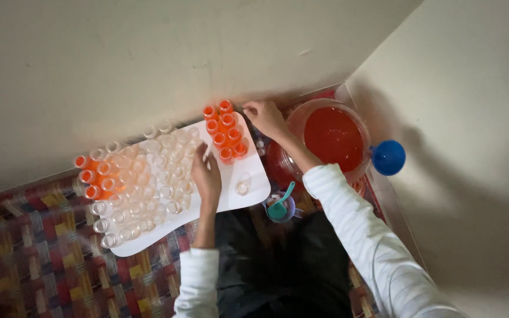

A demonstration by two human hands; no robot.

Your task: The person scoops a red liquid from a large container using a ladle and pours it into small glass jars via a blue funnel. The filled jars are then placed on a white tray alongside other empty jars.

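A white tray point(248, 194) lies on the floor and carries several small clear bottles point(148, 188). Some at its far right corner are filled with orange-red liquid point(226, 131), and a few more filled ones point(89, 176) stand at the left end. My left hand point(206, 175) rests on the tray beside the empty bottles, fingers loosely spread, holding nothing I can see. My right hand point(264, 116) reaches to the tray's far corner, fingers pinched at a filled bottle next to the orange group. One empty bottle point(242, 187) stands alone near the tray's right edge.
A large clear bowl of red liquid point(332, 136) sits right of the tray, with a blue funnel point(388, 157) at its rim. A small cup with a teal scoop point(280, 207) stands by my knees. Cream walls meet in the corner behind; a patterned rug point(42, 259) covers the floor.
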